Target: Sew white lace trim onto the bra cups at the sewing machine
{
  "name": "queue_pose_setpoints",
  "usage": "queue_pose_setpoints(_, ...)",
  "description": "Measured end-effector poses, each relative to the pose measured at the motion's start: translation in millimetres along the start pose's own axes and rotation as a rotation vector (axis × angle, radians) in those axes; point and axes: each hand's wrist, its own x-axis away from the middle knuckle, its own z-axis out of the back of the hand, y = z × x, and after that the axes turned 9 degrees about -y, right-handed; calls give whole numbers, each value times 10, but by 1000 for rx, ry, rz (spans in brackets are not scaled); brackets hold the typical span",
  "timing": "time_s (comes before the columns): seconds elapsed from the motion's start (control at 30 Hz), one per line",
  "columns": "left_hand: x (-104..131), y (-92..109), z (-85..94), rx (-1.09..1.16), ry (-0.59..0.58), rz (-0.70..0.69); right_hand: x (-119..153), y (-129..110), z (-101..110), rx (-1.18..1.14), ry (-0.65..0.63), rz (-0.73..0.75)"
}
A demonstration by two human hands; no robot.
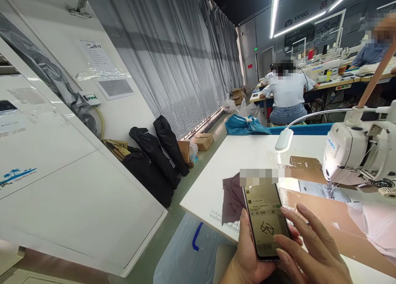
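A smartphone point(266, 224) lies in my left hand point(252, 259), whose fingers and thumb wrap round its edges. On its lit screen are lines of text and a handwritten character. Over the lower right of the screen is my right hand point(315, 247), fingers apart and holding nothing, with a fingertip at the glass. Behind the phone, a crumpled dark purple cloth point(232, 199) rests on the white sewing table point(213, 168). To the right stands a white sewing machine point(349, 147), and a pale pink cloth point(377, 226) lies in front of it.
A lamp point(284, 140) on a bent arm hangs over the table. Under its left edge sits a translucent plastic bin point(179, 255). Black bags point(151, 168) and cardboard boxes point(204, 141) line the floor by a white cabinet point(62, 185). A seated person point(286, 92) works farther back.
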Motion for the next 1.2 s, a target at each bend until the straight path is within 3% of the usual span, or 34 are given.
queue_pose_setpoints(0.4,-4,-3,-9,-20,56,-14,-16,-1,13,-23,-10,4)
queue_pose_setpoints(0.73,-7,-16,46,-5,27,18,5,17,11,-17,19,-31)
queue_pose_setpoints(1.1,-5,0,-41,-67,97,4,-63,-27,11,-4,66,-38)
queue_pose_setpoints(1.2,-24,35,-118,-83,71,41,-68,-29,7,-3,69,-21)
